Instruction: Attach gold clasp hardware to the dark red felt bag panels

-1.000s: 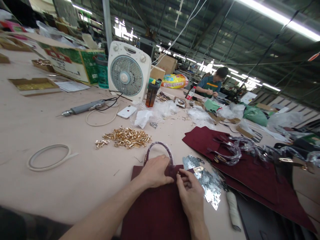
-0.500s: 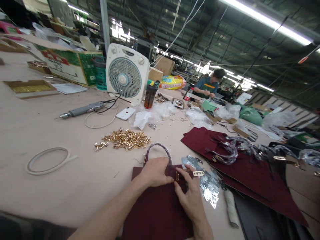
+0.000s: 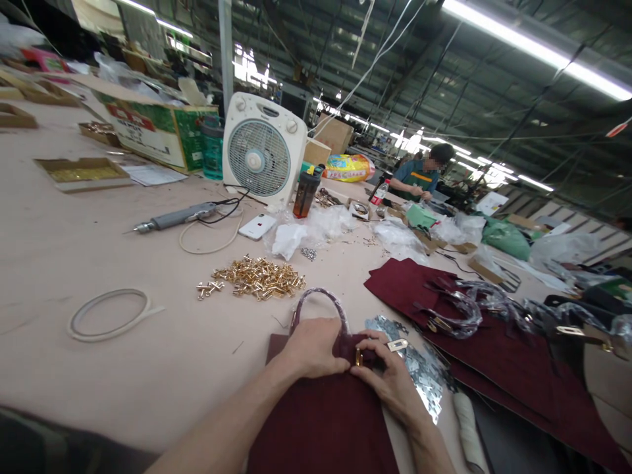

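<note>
A burgundy bag panel (image 3: 320, 421) lies in front of me, its plastic-wrapped handle (image 3: 323, 293) arching from the top edge. Across that edge, my left hand (image 3: 316, 349) is closed, thumb pressed on the burgundy material. My right hand (image 3: 385, 365) has thumb and fingers closed around a small gold buckle (image 3: 359, 357) at the top of the panel. Past its fingers sticks out a strap end with a gold metal plate (image 3: 397, 345). Both hands nearly meet at the buckle; what lies under the left fingers is hidden.
Gold fittings (image 3: 261, 278) are heaped beyond the bag. Silver metal plates (image 3: 427, 382) lie to the right, near stacked burgundy panels (image 3: 494, 355) with wrapped handles. An electric screwdriver (image 3: 178, 216), a tape roll (image 3: 79, 322) and a fan (image 3: 261, 155) are on the table. A person (image 3: 419, 174) works farther back.
The view has shifted, so things sit slightly further right. My right fingers have closed in on the gold buckle, and the strap end with its plate tilts upward more.
</note>
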A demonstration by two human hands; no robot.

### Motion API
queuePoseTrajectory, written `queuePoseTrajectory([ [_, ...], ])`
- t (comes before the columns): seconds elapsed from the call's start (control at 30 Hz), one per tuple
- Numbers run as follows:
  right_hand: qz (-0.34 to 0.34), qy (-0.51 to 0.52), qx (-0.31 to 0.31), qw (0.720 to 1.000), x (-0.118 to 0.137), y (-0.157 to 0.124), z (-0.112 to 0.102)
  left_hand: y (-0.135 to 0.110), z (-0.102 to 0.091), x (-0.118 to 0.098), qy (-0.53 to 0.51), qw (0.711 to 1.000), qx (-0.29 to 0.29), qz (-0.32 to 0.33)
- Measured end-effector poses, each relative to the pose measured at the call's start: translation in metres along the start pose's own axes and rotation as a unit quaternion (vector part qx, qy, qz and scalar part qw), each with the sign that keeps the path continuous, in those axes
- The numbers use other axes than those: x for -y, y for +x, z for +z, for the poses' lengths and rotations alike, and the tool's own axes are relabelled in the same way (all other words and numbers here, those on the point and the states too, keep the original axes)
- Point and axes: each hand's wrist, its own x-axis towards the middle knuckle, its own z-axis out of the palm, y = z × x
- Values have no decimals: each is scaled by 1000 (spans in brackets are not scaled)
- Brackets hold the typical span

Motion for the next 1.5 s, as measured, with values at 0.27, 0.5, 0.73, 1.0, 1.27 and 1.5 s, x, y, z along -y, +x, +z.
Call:
queuePoseTrajectory([
  [0.27,-26,-39,25,999,2,1,-1,0,1,0,11,1000,-1,-4],
  [0.5,-44,-52,34,997,8,2,0,1,0,0,8,1000,10,-6],
  [0.73,-53,-62,31,996,11,2,1,1,1,0,1,1000,6,-13],
  [1.0,-68,-60,-42,995,-5,-3,7,-1,-2,-2,-30,999,-19,-12],
  [1.27,-82,-50,-52,994,-12,1,9,-1,-3,-3,-29,999,-13,-33],
  [1.5,-59,8,-39,997,-12,0,8,1,-5,-4,-50,997,-14,-49],
])
